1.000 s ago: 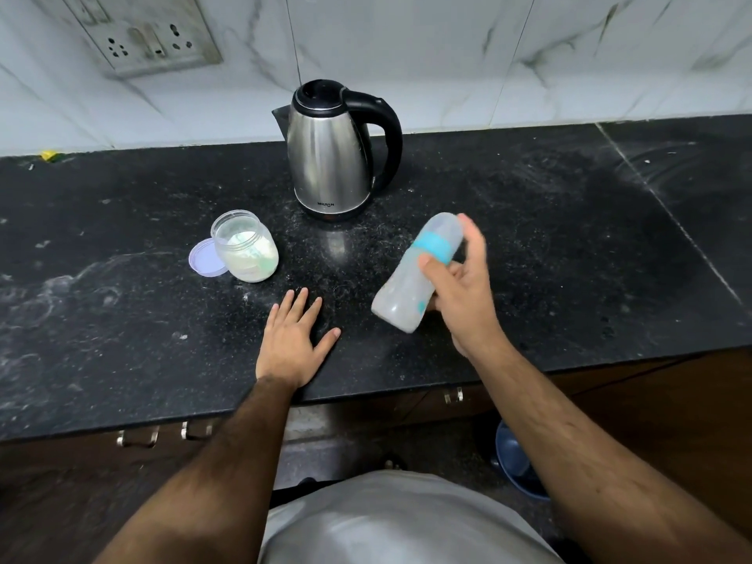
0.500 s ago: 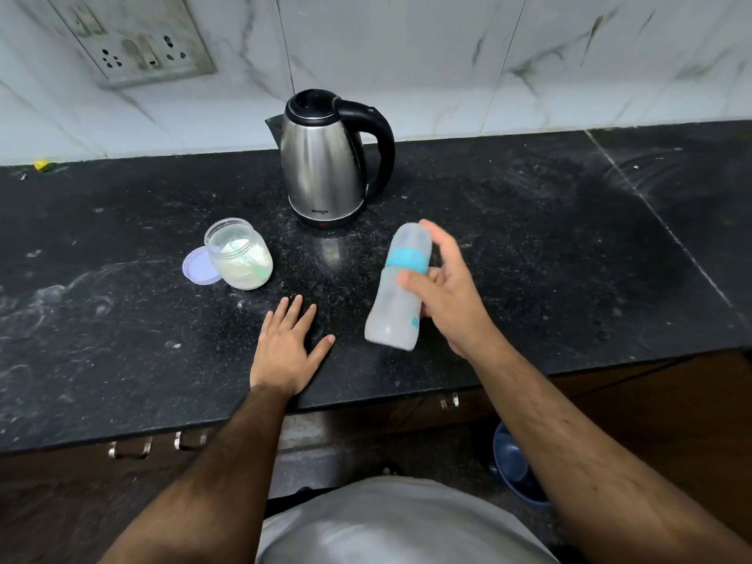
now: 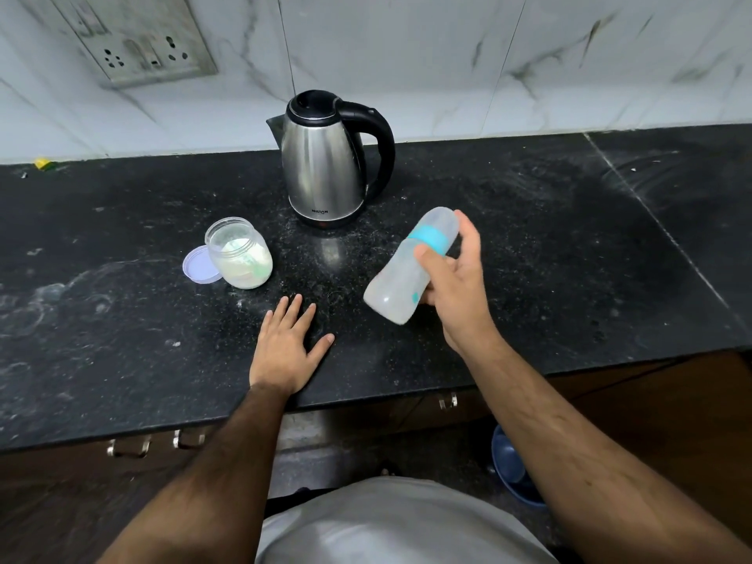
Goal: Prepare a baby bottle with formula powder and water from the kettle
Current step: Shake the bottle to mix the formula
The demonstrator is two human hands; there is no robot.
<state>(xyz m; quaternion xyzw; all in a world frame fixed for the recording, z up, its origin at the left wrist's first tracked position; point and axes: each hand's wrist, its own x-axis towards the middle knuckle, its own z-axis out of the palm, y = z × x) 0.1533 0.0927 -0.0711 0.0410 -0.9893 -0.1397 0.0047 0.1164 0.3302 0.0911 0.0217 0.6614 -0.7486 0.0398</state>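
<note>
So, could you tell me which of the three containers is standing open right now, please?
The jar: its lilac lid lies beside it on the counter. The kettle has its lid down, and the bottle in the right hand is capped.

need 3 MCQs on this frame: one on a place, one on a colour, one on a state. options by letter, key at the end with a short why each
1. Where is the jar's lid?
A. Flat on the counter, at the left side of the powder jar
B. Screwed on the jar
C. On top of the kettle

2. What colour is the ring on the baby bottle?
A. Red
B. Turquoise blue
C. Yellow

3. What is the left hand doing?
A. Gripping the kettle handle
B. Holding a spoon
C. Resting flat, palm down, on the counter

Key:
1 A: the lilac lid lies against the open powder jar on the counter.
2 B: the band below the cap is turquoise.
3 C: its fingers are spread on the black stone, while the right hand holds the tilted bottle above the counter, in front of the kettle.
</note>
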